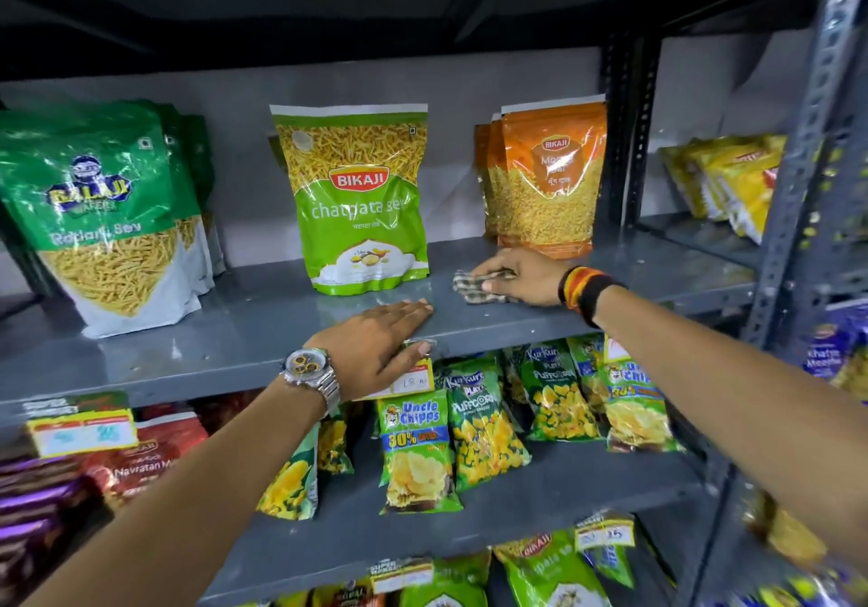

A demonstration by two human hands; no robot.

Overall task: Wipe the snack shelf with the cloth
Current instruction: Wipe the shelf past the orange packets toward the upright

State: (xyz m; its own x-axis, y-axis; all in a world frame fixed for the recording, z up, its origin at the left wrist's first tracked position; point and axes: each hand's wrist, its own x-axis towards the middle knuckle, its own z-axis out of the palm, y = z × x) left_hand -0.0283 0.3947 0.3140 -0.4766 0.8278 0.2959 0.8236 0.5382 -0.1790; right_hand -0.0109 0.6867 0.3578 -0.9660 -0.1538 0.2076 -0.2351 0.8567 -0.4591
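A grey metal snack shelf (244,320) runs across the middle of the view. My right hand (521,277) presses a small checked cloth (472,286) flat on the shelf, in front of the orange Bikaji pouches (549,184). My left hand (375,343) rests on the shelf's front edge, fingers flat on top and thumb over the lip by a price tag (415,378). It holds nothing. A green Bikaji chatpata sev pouch (361,202) stands upright just left of the cloth.
Green Balaji sev pouches (103,216) stand at the left end of the shelf. Yellow packets (732,184) lie on the neighbouring rack, past a perforated post (798,184). The shelf below holds Uncle Chipps and Puffcorn bags (469,432).
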